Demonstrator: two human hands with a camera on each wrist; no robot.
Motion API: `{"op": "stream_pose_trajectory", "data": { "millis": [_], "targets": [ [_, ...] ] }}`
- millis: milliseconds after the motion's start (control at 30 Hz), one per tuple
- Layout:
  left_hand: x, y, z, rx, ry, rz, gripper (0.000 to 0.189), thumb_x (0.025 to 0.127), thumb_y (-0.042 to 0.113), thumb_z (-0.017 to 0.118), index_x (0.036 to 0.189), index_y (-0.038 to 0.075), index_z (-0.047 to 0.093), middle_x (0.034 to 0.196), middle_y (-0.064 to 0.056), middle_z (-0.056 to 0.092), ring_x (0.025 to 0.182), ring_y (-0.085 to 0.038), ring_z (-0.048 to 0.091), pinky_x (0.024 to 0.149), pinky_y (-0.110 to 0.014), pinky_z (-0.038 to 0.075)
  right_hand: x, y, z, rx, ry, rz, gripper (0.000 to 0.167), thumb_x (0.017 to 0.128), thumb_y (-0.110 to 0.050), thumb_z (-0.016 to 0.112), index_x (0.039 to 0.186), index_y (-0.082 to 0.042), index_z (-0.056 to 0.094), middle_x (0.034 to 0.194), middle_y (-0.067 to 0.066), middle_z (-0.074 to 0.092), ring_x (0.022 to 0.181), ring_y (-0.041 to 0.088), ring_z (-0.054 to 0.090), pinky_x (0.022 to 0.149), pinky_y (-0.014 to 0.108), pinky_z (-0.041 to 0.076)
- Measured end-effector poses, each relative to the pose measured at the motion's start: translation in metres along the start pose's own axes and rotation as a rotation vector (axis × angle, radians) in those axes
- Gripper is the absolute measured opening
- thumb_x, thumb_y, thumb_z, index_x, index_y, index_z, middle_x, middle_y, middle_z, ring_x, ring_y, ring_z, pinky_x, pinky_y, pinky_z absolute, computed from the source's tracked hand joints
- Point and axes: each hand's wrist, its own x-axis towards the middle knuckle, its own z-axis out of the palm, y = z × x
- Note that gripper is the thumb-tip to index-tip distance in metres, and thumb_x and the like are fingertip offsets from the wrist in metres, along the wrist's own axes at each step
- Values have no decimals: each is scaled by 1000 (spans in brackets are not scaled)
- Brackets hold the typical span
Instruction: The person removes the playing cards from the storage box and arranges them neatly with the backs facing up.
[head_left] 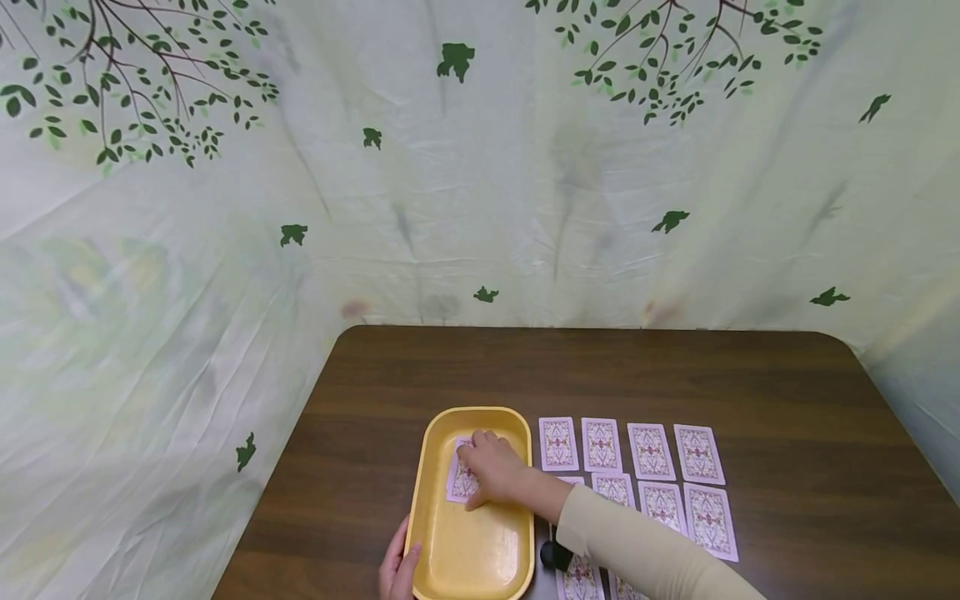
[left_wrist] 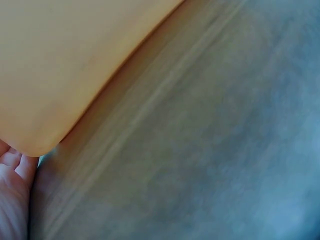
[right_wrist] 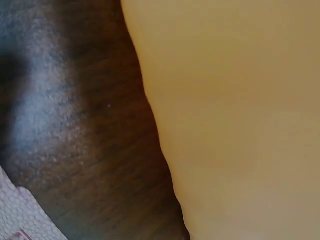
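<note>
A yellow tray [head_left: 480, 558] lies on the table, with a purple-and-white patterned playing card [head_left: 455, 483] in its upper left part. My left hand [head_left: 396, 562] grips the tray's left side, thumb at the rim; in the left wrist view the fingers bend beneath a tray corner [left_wrist: 37, 140]. Reaching in over the tray's right rim, my right hand [head_left: 495, 471] holds the card, fingers at its far edge and thumb at its near edge. The palm hides the card's right part. In the right wrist view the tray wall [right_wrist: 240, 120] fills the right side.
Right of the tray, several face-down playing cards [head_left: 651, 452] lie in rows on the dark wooden table [head_left: 810, 467]. The right forearm [head_left: 652, 542] and a black wrist device [head_left: 555, 555] cover some of them. A leaf-printed cloth [head_left: 487, 208] hangs behind the table.
</note>
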Motion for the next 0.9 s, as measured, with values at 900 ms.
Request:
{"op": "stream_pose_trajectory", "data": {
  "millis": [900],
  "targets": [
    [1,0,-1,14,-13,-2,49,90,-8,40,117,28,60,105,15,61,85,-6,59,71,-19,49,-1,-5,4,-84,26,74,71,50,-51,83,113,-24,61,99,3,47,88,20,41,66,35,38]
  ]
}}
